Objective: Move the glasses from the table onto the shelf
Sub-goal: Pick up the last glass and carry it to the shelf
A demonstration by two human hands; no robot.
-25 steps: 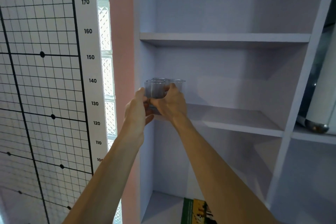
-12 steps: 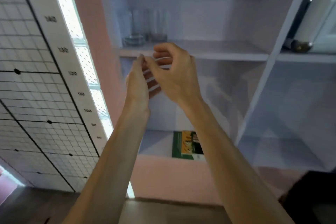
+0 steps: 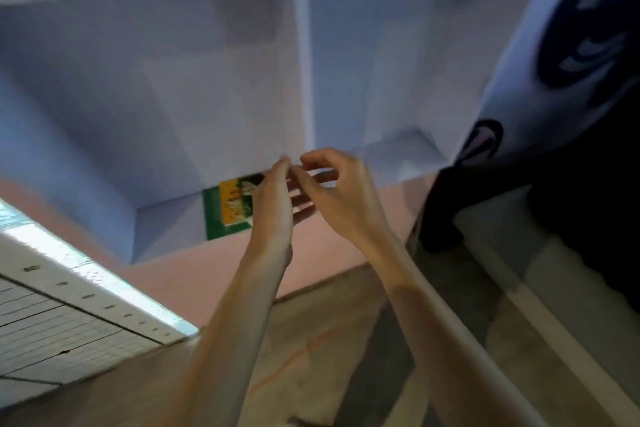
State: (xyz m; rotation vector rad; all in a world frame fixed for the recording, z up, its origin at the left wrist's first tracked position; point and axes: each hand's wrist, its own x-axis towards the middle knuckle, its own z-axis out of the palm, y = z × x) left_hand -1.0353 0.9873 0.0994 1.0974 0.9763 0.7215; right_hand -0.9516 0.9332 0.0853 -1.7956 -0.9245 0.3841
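Both hands are hanging empty in front of the shelf. The left hand is showing its back edge, fingers loosely straight; the right hand is curling half-open, thumb and forefinger nearly meeting, and the fingertips of the two hands are touching or almost touching. Neither is gripping anything.

No glasses are showing anywhere in this view, and no table either, so how many are already up on the shelf and how many are waiting cannot be read here. With the hands free, the person is probably between trips.

Motion is smearing the whole picture. The upper shelf boards are cut off at the top edge. A green and yellow book is lying in the lower left compartment, partly hidden behind the left hand. Dark shapes at the right are too blurred to identify.
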